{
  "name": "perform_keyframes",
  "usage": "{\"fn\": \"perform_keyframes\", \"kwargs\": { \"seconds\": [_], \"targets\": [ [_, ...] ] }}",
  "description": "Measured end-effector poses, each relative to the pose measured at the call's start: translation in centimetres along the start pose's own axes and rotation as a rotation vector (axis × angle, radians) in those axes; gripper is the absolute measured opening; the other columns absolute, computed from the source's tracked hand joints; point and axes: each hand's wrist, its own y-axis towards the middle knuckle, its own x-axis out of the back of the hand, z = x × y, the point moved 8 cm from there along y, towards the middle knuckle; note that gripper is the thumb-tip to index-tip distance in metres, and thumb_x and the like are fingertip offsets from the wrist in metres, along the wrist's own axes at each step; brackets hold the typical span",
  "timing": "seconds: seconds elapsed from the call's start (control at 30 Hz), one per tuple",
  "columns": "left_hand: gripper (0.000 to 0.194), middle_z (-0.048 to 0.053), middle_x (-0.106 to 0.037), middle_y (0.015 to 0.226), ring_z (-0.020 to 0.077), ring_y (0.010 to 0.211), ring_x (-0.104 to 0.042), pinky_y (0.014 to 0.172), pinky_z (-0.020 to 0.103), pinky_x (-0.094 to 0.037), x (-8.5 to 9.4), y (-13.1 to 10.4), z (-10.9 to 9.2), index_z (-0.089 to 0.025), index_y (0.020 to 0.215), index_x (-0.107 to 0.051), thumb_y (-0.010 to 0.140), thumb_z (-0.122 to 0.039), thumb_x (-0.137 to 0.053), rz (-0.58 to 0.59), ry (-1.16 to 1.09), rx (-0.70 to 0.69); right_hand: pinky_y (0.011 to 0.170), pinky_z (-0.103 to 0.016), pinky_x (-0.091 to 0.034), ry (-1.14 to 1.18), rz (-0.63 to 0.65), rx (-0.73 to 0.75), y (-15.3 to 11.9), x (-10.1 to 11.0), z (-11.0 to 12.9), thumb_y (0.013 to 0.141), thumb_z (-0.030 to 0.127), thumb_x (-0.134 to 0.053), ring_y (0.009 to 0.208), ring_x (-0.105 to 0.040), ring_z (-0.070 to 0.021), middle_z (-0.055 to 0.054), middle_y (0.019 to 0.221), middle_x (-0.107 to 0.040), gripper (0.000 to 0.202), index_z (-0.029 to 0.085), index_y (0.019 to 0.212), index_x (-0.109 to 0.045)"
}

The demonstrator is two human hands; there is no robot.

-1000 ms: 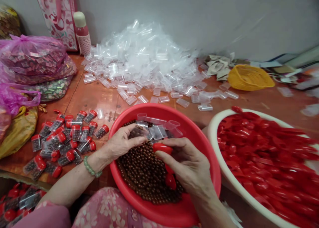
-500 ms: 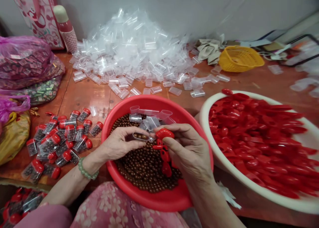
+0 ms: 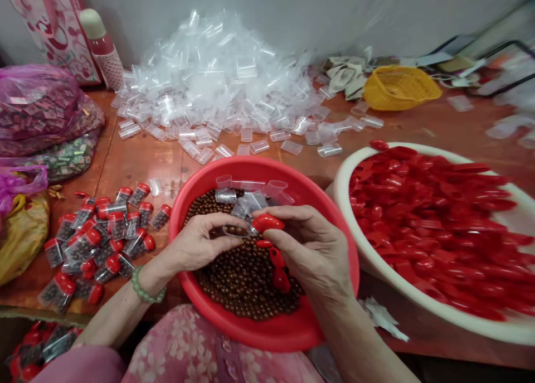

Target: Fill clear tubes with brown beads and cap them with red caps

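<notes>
My left hand (image 3: 200, 241), with a green bead bracelet at its wrist, pinches a clear plastic tube (image 3: 234, 230) with brown beads inside. Between the thumb and fingers of my right hand (image 3: 315, 249) is a red cap (image 3: 268, 223), close to the tube's right end; whether they touch is unclear. Several more red pieces (image 3: 281, 280) hang below that hand. Both hands are over a red basin (image 3: 267, 338) of brown beads (image 3: 251, 288), where clear tubes (image 3: 248, 204) lie toward the back.
Capped, bead-filled tubes (image 3: 117, 224) lie to the left. Behind the basin rises a heap of clear tubes (image 3: 225, 82). A white tub (image 3: 346, 204) of red caps stands right, a yellow basket (image 3: 397, 90) behind it. Plastic bags (image 3: 42, 107) and a bottle (image 3: 102, 48) are at left.
My right hand and the red cap have shifted slightly left, closer to the tube. The camera view has moved a little.
</notes>
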Motion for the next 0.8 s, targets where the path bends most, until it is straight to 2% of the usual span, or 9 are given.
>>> {"fn": "perform_keyframes", "kwargs": {
  "seconds": [0.2,0.37,0.47,0.63,0.73,0.8],
  "targets": [
    [0.023,0.002,-0.069,0.091,0.0127,0.081,-0.060,0.082,0.027,-0.046,-0.4,0.0,0.5,-0.015,0.101,-0.071,0.079,-0.016,-0.065,0.041,-0.031,-0.010,0.075,-0.031,-0.057,-0.194,0.121,0.361,0.1,-1.7,3.2,0.078,0.009,-0.071,0.082,-0.069,-0.0167,-0.001,0.088,-0.073,0.027,0.026,0.100,-0.070],
    [0.021,0.002,-0.069,0.091,0.0133,0.084,-0.059,0.084,0.027,-0.045,-0.1,0.1,0.6,-0.015,0.097,-0.072,0.077,-0.014,-0.065,0.033,-0.050,-0.023,0.074,-0.034,-0.056,-0.370,0.208,0.486,-0.3,-2.9,3.8,0.080,0.006,-0.068,0.081,-0.068,-0.0180,-0.003,0.088,-0.073,0.032,0.025,0.105,-0.068],
    [0.021,0.002,-0.069,0.091,0.0126,0.082,-0.059,0.082,0.027,-0.045,0.0,0.1,0.9,-0.015,0.098,-0.071,0.078,-0.014,-0.065,0.025,-0.054,0.005,0.075,-0.032,-0.056,-0.468,0.174,0.507,-0.8,-2.3,3.4,0.078,0.004,-0.068,0.084,-0.067,-0.0172,-0.003,0.091,-0.072,0.035,0.024,0.107,-0.067],
    [0.019,0.002,-0.067,0.089,0.0116,0.079,-0.057,0.078,0.026,-0.043,0.4,0.2,1.2,-0.015,0.097,-0.070,0.080,-0.018,-0.063,-0.011,-0.057,0.031,0.076,-0.034,-0.056,-0.481,0.061,0.412,-1.2,-0.4,2.2,0.078,0.006,-0.069,0.085,-0.067,-0.0182,-0.003,0.090,-0.071,0.031,0.025,0.103,-0.068],
    [0.018,0.002,-0.067,0.089,0.0120,0.081,-0.057,0.081,0.026,-0.043,0.3,0.3,1.1,-0.015,0.095,-0.070,0.079,-0.016,-0.063,0.001,-0.067,0.013,0.078,-0.033,-0.056,-0.409,0.033,0.359,-0.9,-0.6,2.2,0.080,0.008,-0.069,0.085,-0.067,-0.0173,-0.002,0.091,-0.072,0.030,0.025,0.103,-0.068],
    [0.018,0.002,-0.067,0.088,0.0129,0.082,-0.058,0.083,0.027,-0.042,0.1,0.3,1.0,-0.014,0.095,-0.070,0.079,-0.017,-0.064,0.030,-0.084,-0.015,0.079,-0.033,-0.056,-0.374,0.053,0.355,-0.6,-1.6,2.5,0.080,0.008,-0.068,0.086,-0.067,-0.0167,-0.001,0.093,-0.072,0.029,0.026,0.103,-0.067]
  ]
}}
